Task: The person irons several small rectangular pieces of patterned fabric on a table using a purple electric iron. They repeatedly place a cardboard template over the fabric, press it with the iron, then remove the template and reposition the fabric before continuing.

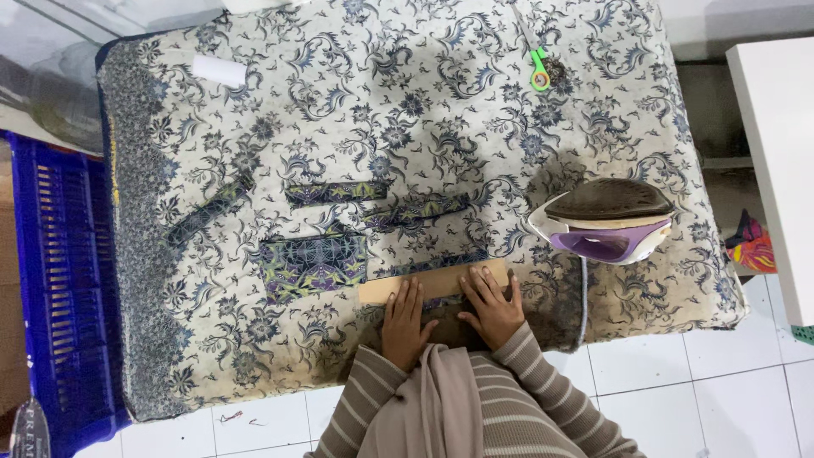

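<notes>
Pressed flat under both hands, a long tan cardboard strip at the near edge of the floral-covered ironing table, a dark patterned fabric strip peeking along its far edge. Left hand spread open, fingers resting on the strip's middle; right hand likewise open and flat toward its right end, grasping nothing. Just right, a purple-and-white iron tipped on its side. Farther back, more dark patterned pieces, a green-handled tool.
</notes>
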